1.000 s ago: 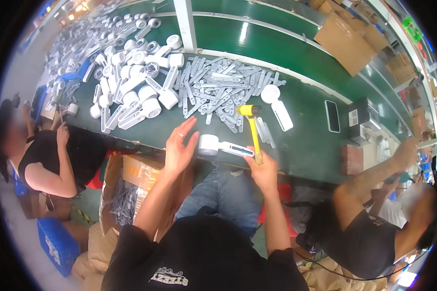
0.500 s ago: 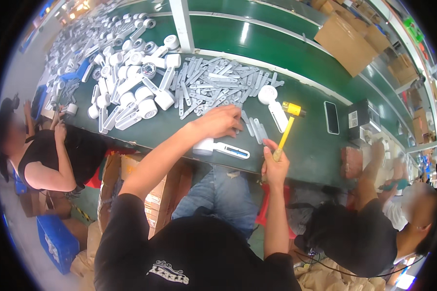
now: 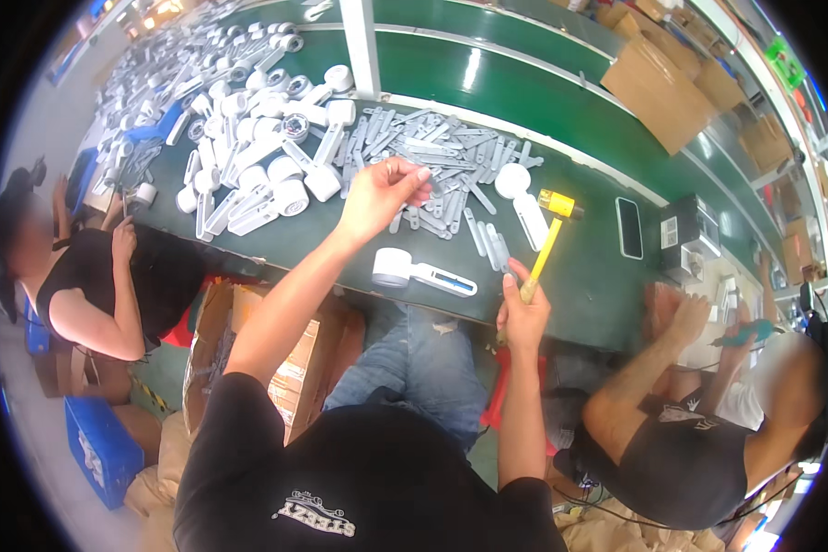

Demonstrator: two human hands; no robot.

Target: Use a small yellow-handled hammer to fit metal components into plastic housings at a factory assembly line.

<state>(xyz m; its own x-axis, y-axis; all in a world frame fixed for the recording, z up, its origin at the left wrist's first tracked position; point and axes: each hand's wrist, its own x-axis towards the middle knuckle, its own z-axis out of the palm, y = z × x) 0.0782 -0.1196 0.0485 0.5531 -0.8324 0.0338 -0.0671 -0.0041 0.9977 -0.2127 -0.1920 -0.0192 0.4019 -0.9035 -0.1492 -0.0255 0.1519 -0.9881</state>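
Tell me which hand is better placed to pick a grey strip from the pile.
Left. The left hand hovers right at the pile of grey strips, fingers pinched. The right hand is nearer the table's edge, its grip closed on the yellow mallet.

a long dark green work surface (image 3: 561, 138) runs diagonally across the room, its glossy top reflecting strips of overhead light. a white upright post (image 3: 361, 46) rises from it near the top centre. plain brown cardboard boxes (image 3: 658, 87) sit along its far edge at upper right, and an open brown cardboard carton (image 3: 294, 354) stands on the floor below its near edge. a blue plastic crate (image 3: 97, 451) rests on the grey floor (image 3: 28, 432) at lower left. one seated person in a black top (image 3: 92, 276) works at the left, another seated person in a dark shirt (image 3: 681, 460) at the right.
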